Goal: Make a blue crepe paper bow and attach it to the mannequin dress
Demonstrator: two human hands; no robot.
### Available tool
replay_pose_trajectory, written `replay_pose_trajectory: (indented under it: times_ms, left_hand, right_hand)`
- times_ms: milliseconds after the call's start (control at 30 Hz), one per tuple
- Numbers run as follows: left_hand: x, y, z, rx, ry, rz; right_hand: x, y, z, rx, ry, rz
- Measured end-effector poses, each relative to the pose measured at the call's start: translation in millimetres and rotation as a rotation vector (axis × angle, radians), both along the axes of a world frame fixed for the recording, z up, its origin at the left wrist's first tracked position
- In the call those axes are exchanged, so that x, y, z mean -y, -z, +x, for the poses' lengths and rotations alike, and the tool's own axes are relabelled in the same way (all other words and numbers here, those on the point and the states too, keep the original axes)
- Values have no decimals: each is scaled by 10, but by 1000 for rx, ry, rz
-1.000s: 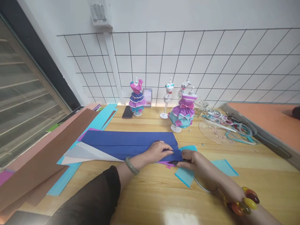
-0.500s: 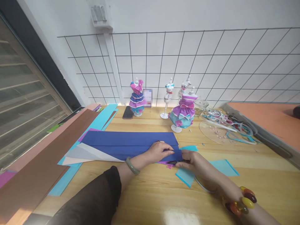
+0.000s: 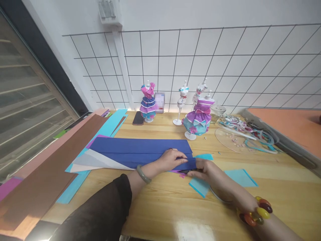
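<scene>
My left hand (image 3: 173,159) rests on the near right part of a long dark blue paper sheet (image 3: 140,145), its thumb and fingers drawn together on a folded strip. At the right end of that strip my right hand (image 3: 203,169) is curled round a dark narrow tool that looks like scissors (image 3: 184,172), mostly hidden by the hand and paper. The sheet lies spread on the table, with creases along its length. Its near left side is turned up into a pale grey-white flap (image 3: 100,160). Light blue paper pieces (image 3: 200,186) lie beneath and beside my right hand.
Brown paper sheets (image 3: 50,167) and light blue strips (image 3: 74,187) are stacked at the left. A phone (image 3: 138,118), small dressed mannequins (image 3: 147,103) and bare ones (image 3: 182,100) stand at the back. Tangled ribbons (image 3: 260,137) and a clear round plate (image 3: 225,139) lie right.
The whole view has shifted slightly as the head moved. Both hands keep almost the same place on the dark blue paper.
</scene>
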State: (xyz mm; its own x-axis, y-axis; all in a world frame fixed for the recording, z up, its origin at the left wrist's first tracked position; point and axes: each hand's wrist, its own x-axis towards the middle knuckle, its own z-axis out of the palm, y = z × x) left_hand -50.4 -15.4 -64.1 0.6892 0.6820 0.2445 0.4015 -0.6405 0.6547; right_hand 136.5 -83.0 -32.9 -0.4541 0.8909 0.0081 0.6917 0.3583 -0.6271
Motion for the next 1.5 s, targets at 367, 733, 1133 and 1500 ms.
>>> replay_pose_trajectory:
  times_ms: [367,733,1133,1500]
  left_hand:
    - [-11,35,-2,31,18,21]
    - [-28,22,-4,-1,39,-17]
    - [-31,25,7,-1,27,-32]
    - [-39,22,-1,1,26,-29]
  right_hand:
    - [-25,86,-28,4,2,-3]
    - [-88,86,-36,26,-86,-8]
    - [-61,78,-79,74,-80,35]
    - [-55,64,-114,15,-92,-6]
